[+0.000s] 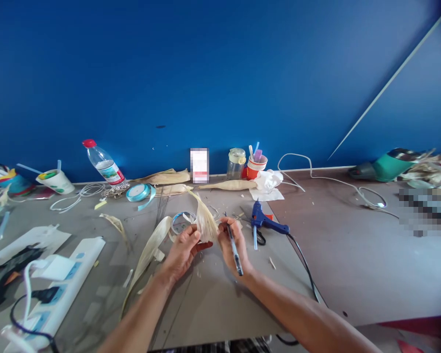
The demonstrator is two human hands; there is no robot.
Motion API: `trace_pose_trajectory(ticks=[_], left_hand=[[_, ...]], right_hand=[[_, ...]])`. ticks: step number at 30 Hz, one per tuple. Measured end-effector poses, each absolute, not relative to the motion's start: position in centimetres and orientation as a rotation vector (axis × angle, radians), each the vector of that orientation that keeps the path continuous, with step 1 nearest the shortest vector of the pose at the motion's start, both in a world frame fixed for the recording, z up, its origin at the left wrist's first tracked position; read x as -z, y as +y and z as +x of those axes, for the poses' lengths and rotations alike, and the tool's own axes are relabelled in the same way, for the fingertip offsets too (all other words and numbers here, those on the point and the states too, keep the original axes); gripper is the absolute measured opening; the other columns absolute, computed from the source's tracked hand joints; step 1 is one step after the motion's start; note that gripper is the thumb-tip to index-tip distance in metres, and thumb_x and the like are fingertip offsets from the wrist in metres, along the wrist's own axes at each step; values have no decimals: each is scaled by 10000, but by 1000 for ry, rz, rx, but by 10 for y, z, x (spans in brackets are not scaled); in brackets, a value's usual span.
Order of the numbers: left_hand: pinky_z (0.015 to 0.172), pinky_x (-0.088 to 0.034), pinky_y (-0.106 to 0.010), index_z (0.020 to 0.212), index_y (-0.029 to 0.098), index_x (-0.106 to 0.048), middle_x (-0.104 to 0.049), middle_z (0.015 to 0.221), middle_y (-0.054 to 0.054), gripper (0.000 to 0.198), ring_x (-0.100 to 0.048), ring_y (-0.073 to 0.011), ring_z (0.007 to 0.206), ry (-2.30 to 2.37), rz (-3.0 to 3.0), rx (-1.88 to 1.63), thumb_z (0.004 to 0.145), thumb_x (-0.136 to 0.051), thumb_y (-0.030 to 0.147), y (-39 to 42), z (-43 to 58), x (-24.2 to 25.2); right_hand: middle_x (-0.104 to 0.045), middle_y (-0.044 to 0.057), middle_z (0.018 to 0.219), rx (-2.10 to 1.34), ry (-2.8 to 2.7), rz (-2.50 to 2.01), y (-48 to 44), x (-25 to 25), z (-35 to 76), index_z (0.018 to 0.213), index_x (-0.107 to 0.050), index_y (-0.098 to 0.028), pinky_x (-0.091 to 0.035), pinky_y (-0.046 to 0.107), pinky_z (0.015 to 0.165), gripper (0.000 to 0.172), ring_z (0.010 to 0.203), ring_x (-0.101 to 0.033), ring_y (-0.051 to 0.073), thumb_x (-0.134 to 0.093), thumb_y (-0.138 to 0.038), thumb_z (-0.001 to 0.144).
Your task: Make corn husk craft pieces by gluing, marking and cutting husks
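Between thumb and fingers, my left hand pinches a pale dried corn husk, its fan-shaped part standing up over the table. My right hand is closed around a pen with a clear barrel and dark end. The right fingertips are at the husk's right edge; whether they also grip it I cannot tell. Behind the left hand lies a roll of tape. A long curved husk strip rests to the left. On the right is a blue hot glue gun with its nozzle pointing away.
A white power strip with plugs and cables fills the left front. Along the blue wall stand a water bottle, a glass jar and a paper cup. A ribbon roll lies nearby. The glue gun's cord runs toward the front edge.
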State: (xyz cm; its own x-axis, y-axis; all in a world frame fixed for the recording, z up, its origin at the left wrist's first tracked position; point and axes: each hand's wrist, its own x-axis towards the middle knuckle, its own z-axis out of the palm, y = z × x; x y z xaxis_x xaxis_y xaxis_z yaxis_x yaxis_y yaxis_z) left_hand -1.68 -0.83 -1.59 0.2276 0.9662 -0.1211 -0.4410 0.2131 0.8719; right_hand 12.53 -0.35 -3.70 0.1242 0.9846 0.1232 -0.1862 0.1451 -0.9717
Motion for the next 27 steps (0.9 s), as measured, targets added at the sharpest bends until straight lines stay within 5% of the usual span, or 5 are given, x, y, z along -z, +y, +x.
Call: trace_pose_trajectory(ticks=[11, 21, 27], left_hand=[[854, -470, -374, 1034, 170, -652, -695, 986, -81, 378, -642, -223, 893, 796, 857, -1122, 703, -754, 321, -12, 3, 20], [755, -499, -316, 858, 150, -648, -688, 821, -34, 247, -629, -179, 767, 925, 846, -1118, 685, -752, 293, -11, 4, 20], [637, -489, -284, 795, 144, -632, -653, 670, -5, 255, -587, -142, 592, 1076, 821, -1158, 641, -754, 306, -9, 0, 19]], right_hand=[[-503, 10, 840, -1041, -1060, -1033, -7, 36, 125, 1023, -526, -231, -419, 296, 683, 270, 754, -492, 158, -561, -405, 819], [-497, 11, 822, -1040, -1111, -1019, -5, 34, 127, 1055, -506, -224, -425, 307, 695, 303, 739, -494, 164, -585, -373, 804], [-516, 34, 881, -763, -1673, -1176, 16, 38, 157, 1189, -454, -215, -438, 313, 715, 384, 763, -528, 180, -472, -212, 806]])
